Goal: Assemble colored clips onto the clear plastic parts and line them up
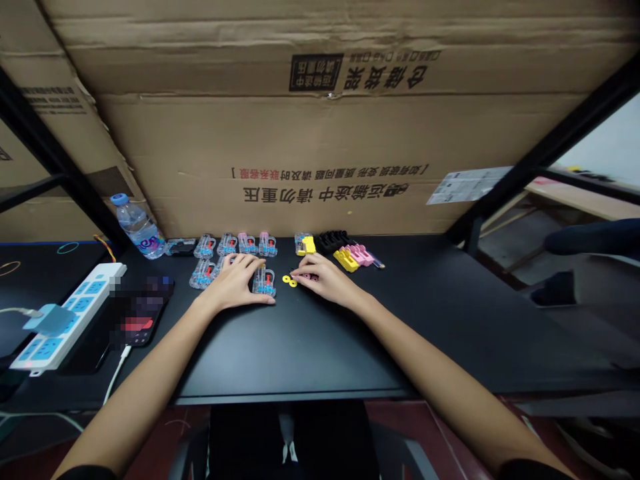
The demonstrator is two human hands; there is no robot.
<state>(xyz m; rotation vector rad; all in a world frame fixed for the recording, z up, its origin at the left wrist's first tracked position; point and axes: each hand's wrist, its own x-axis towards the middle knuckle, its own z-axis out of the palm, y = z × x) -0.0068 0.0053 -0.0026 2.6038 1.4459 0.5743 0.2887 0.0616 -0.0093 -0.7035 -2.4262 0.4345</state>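
Around a small clear plastic toy with red and blue parts inside, my left hand is curled, with the thumb along its near side and the fingers at its far side. My right hand is pinched just beside two small yellow rings lying on the black table. What sits between its fingertips is too small to make out. Small pink pieces show partly under that hand. More clear toys are partly covered by my left hand.
Behind stand a row of clear toys, a clear toy with a yellow part, and black, yellow and pink parts. A water bottle, power strip and phone are left. Cardboard walls the back.
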